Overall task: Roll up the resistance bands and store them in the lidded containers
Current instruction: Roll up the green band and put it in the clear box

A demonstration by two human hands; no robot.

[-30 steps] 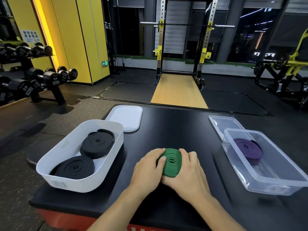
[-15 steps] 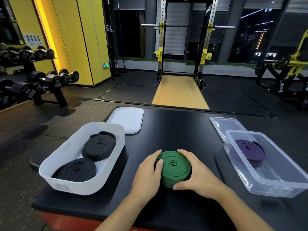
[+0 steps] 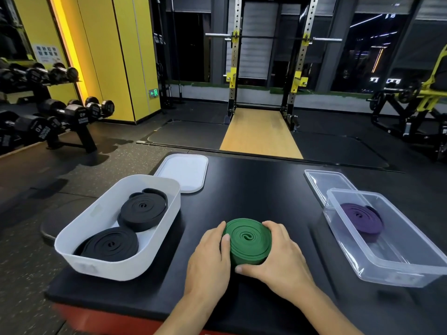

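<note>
A rolled green band (image 3: 248,240) lies flat on the black table (image 3: 254,189) near the front middle. My left hand (image 3: 210,255) cups its left side with the thumb on the roll. My right hand (image 3: 280,257) wraps its right and near side, thumb under the front. A white container (image 3: 96,262) at the left holds two rolled black bands (image 3: 142,209) (image 3: 110,244). A clear container (image 3: 396,259) at the right holds a rolled purple band (image 3: 361,217).
A white lid (image 3: 185,171) lies behind the white container. A clear lid (image 3: 326,182) lies behind the clear container. Beyond the table are a dumbbell rack (image 3: 48,117) at the left and a squat rack (image 3: 266,68) straight ahead.
The green roll went from tilted up between my hands to lying flat on the table. My right hand slid from over the roll to its right side.
</note>
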